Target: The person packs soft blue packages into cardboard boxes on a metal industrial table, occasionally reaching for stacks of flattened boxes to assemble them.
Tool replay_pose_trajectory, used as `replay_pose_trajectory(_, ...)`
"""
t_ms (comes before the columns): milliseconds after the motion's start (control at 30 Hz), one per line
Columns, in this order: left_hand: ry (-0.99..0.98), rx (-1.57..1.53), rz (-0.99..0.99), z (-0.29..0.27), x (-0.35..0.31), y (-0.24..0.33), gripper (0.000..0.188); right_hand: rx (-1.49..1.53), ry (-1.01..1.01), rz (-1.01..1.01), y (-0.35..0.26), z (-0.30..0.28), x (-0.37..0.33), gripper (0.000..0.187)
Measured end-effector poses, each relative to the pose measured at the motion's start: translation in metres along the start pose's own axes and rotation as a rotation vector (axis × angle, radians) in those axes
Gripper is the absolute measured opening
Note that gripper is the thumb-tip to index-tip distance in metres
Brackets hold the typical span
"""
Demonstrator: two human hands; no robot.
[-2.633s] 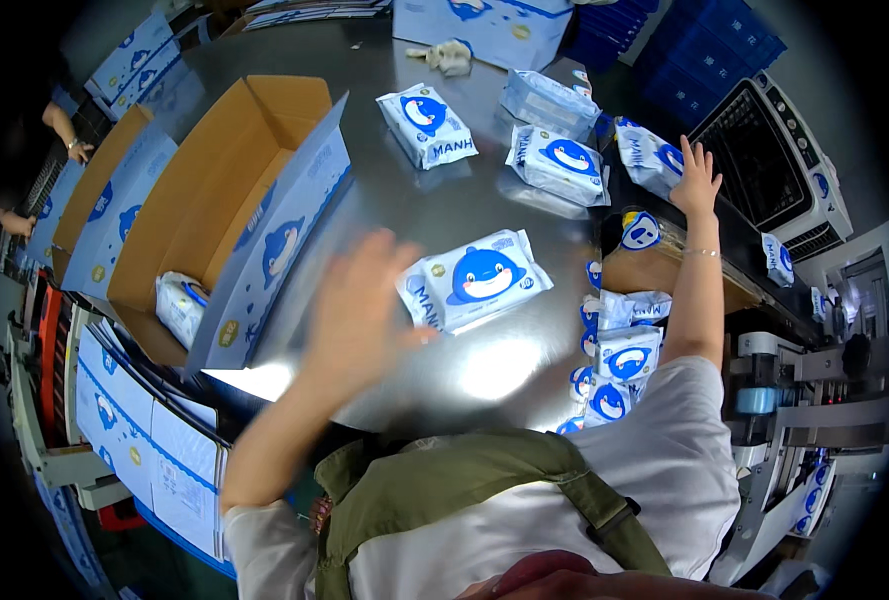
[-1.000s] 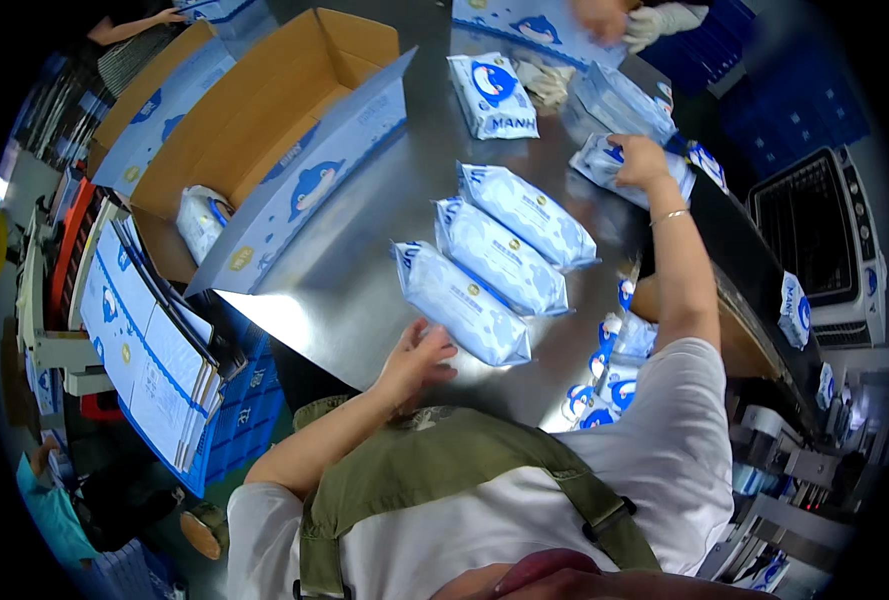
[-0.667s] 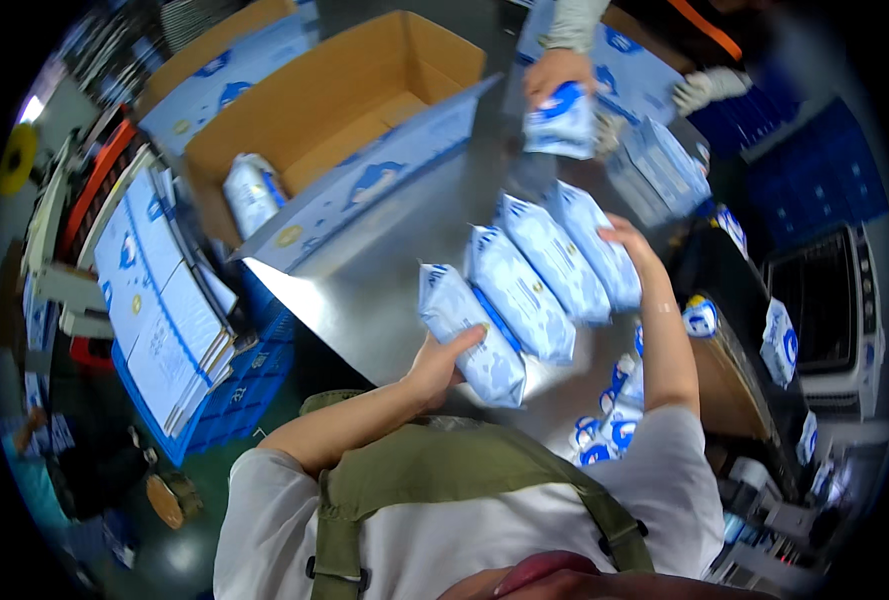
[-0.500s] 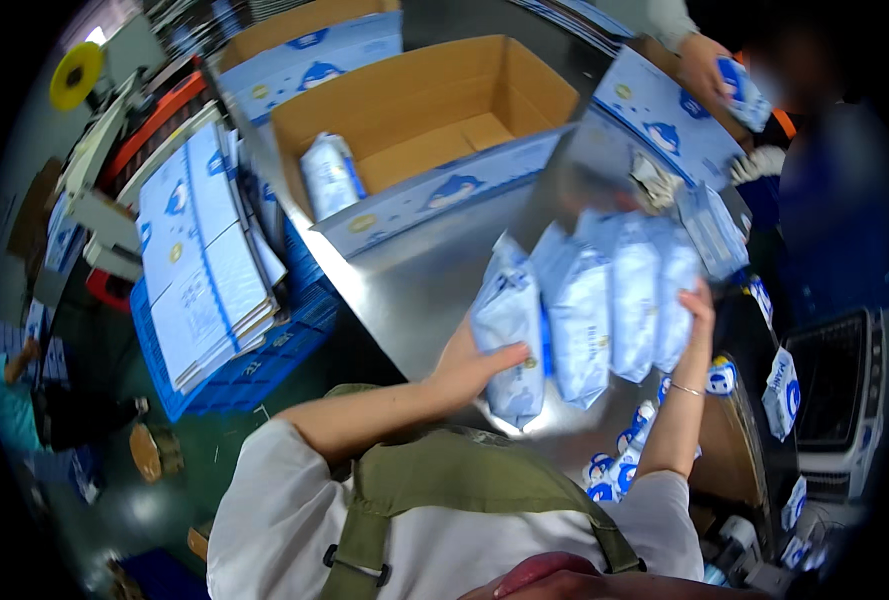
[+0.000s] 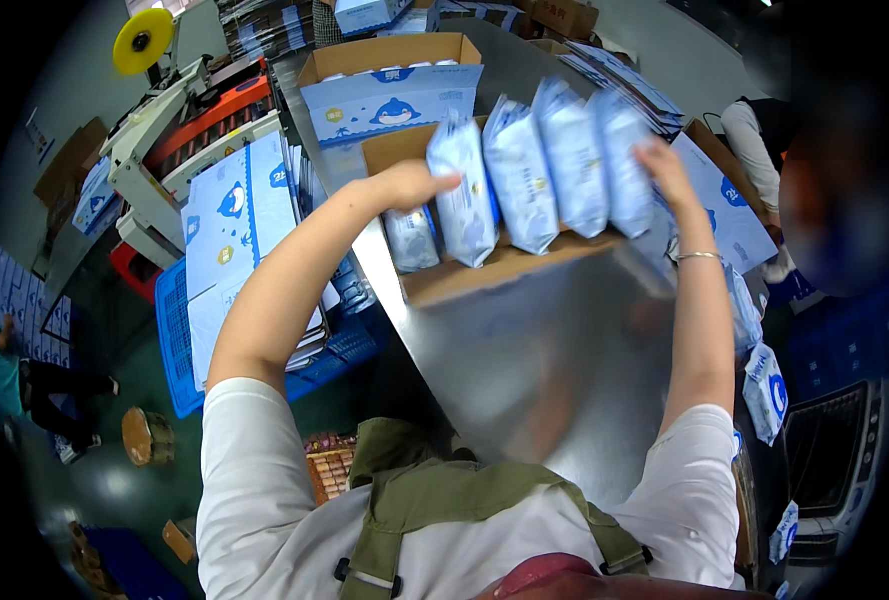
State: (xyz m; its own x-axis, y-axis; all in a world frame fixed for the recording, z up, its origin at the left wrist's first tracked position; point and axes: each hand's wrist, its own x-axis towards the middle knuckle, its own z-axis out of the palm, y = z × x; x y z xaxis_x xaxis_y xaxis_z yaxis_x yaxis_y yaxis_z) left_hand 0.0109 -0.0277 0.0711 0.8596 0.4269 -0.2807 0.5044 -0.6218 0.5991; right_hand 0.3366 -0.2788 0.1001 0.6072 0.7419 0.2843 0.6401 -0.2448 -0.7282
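Over the open carton (image 5: 444, 286), clamping left hand (image 5: 414, 187) and right hand (image 5: 667, 172) against opposite ends of a row of four pale-blue packs (image 5: 527, 185); already counting one lone pack (image 5: 411, 242) inside, at the left end, and seemingly leaving these four unplaced.

Held packs (image 5: 520, 180): print blurred. Loose pack (image 5: 763, 393): blue lettering.

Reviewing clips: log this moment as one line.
left hand: on row's left end | right hand: on row's right end | packs: four, held side by side | box: open, partly hidden
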Motion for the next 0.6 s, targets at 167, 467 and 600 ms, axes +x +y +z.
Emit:
replay_pose_trajectory(167,0.255,0.323,0.220,0.033,-0.033,0.043,0.056,-0.288,0.155,-0.064,0.012,0.054,-0.011,0.037)
replay_pose_trajectory(467,0.324,0.616,0.503,0.086,-0.057,0.007,0.017,0.320,0.403,0.137,0.069,0.195,-0.183,0.109)
replay_pose_trajectory(600,0.316,0.615,0.551,0.054,-0.093,-0.043,0.019,0.098,0.233,0.168,-0.006,0.297,-0.191,0.128)
